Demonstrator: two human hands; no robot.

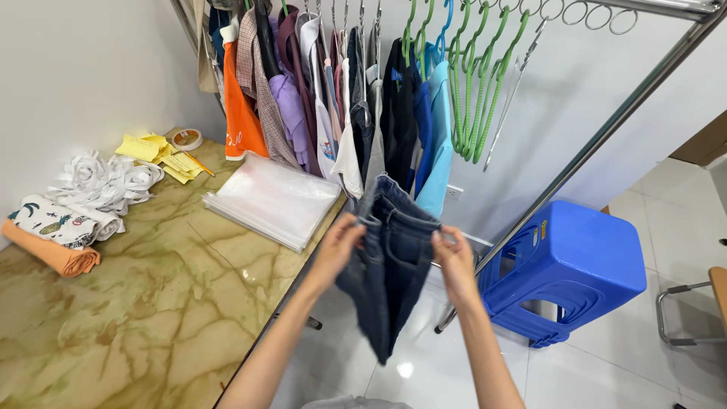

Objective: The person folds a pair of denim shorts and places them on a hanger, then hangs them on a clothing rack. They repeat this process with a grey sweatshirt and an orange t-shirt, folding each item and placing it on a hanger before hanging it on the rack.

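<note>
A pair of dark blue jeans [390,265] hangs from a clip hanger on the metal clothes rack [606,129]. My left hand [341,242] grips the waistband on its left side. On the right side, my right hand [454,261] pinches the waistband. The legs of the jeans hang down between my forearms over the white tiled floor. Behind the jeans hang several garments [318,98] on the same rack, with a bunch of bare green hangers [477,91] to their right.
A marble-patterned table [151,303] stands at left, carrying a stack of clear plastic bags [273,198], folded clothes [53,235], white strips, yellow notes and a tape roll [186,138]. A blue plastic stool [568,265] sits at right, and a chair frame [689,310] at far right.
</note>
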